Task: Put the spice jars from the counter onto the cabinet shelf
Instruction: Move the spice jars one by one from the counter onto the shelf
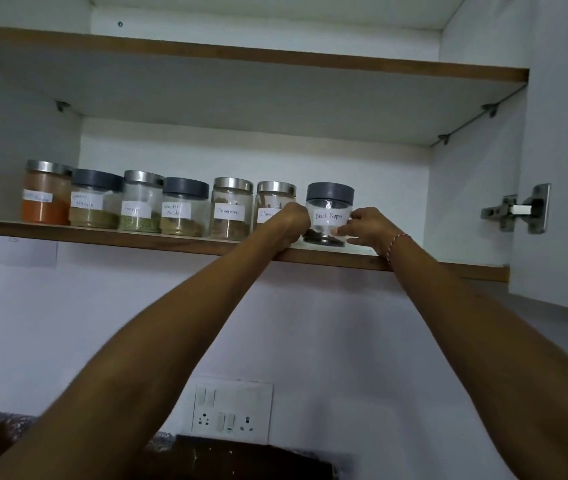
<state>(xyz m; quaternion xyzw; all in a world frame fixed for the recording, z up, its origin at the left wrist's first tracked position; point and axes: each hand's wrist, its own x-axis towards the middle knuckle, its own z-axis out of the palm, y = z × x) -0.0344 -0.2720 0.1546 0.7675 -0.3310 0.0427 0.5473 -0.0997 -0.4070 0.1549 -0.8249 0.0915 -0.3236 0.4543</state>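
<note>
The clear glass jar with a dark grey lid and a "Black Pepper" label (329, 213) stands on the wood-edged cabinet shelf (414, 264), at the 3 o'clock end of the row of jars. The left hand (293, 221) is clenched against the jar's 9 o'clock side, and the right hand (367, 226) grips its 3 o'clock side, fingertips low on the glass.

Judging by the thin dark layer at its bottom, this jar is nearly empty and light. It is rigid, smooth-walled and breakable, so a hold low on the body with both hands looks steadier than one on the lid.

Seven jars stand on the shelf: four with shiny metal lids, three with dark grey lids. Six sit in a close line toward 9 o'clock, the nearest, a metal-lidded jar (273, 199), partly hidden behind the left hand. The desk is not visible from here.
</note>
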